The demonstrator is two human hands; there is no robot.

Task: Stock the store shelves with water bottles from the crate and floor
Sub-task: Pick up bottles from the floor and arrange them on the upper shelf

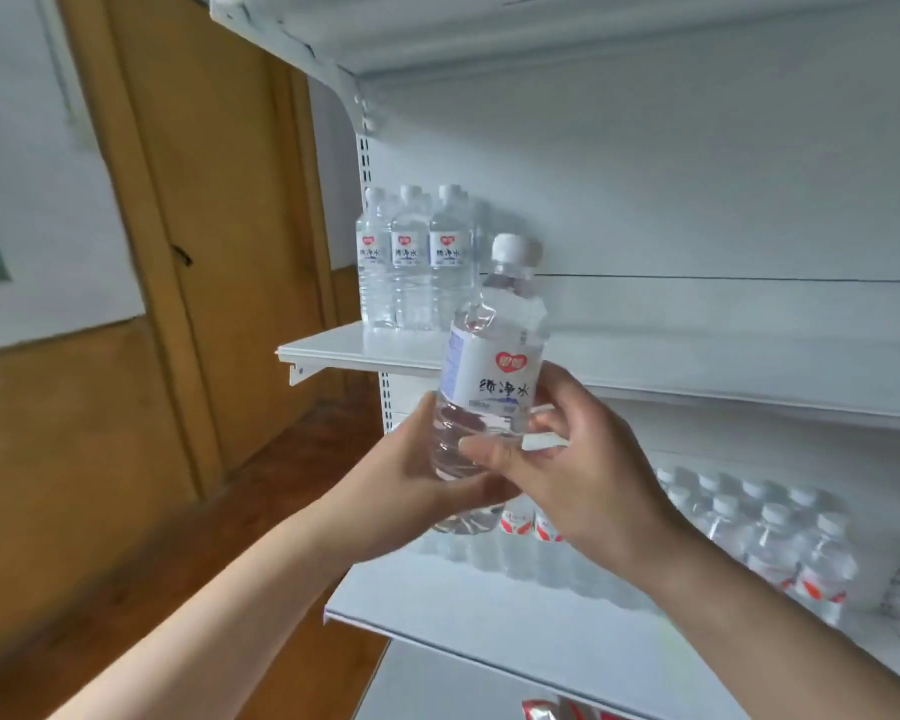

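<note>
A water bottle [494,366] is held upright at the centre of the frame, in the air just in front of the middle shelf [697,368]. Its cap is on and its label faces the camera. The left hand [411,475] cups its lower part from the left. The right hand [588,470] wraps it from the right, thumb across the front. Both grips are curled round the clear ribbed lower half, below the label.

The risks, as I judge them:

- **Tipping:** the hold is low while much of the weight sits higher, so the bottle could tip as it goes over the shelf edge, especially if one hand lets go early.
- **Knocking others over:** the standing bottles [411,262] at the left end of that shelf are close together. A nudge from the incoming bottle or a knuckle could topple one into the rest, or off the open front.
- **Falling off the edge:** set too near the edge, the new bottle could drop onto the lower shelf [489,610] and its packed bottles [780,537] at lower right.
- **Squeezing:** the thin plastic may give under a hard squeeze.
</note>
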